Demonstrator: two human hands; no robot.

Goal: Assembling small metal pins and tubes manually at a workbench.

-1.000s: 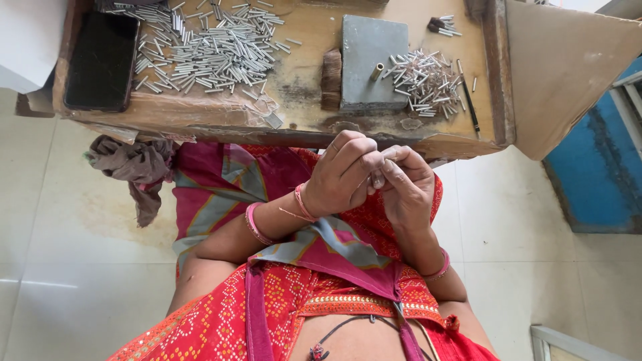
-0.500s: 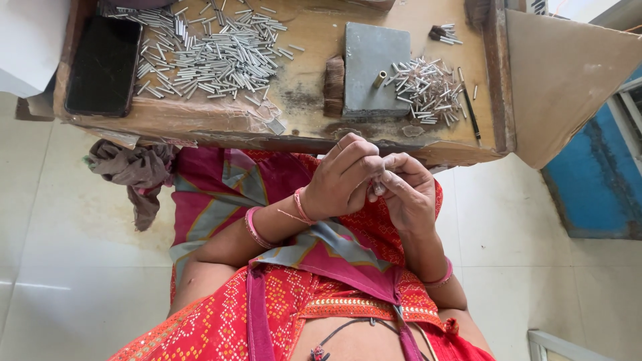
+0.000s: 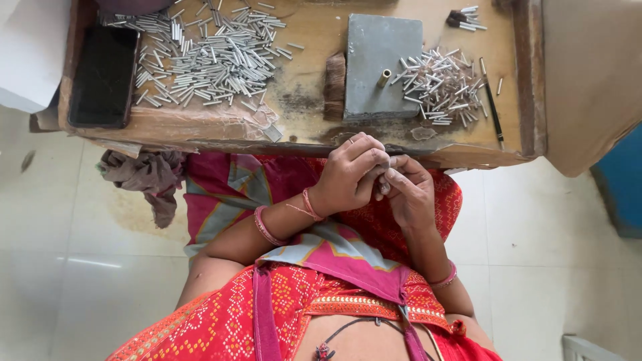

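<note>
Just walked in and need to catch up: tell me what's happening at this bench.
A person sits at a low wooden bench, both hands together over the lap just below its edge. The left hand and right hand pinch something small between the fingertips; what it is cannot be made out. On the bench lie a big pile of metal tubes, a smaller pile, a grey block with a brass piece on it, and a phone.

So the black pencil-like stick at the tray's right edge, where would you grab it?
Probably at the middle of the black stick, pinched across its thin width from above: it lies flat on the wooden tray, beside the smaller pile of metal tubes, its far side nearly clear.
</note>
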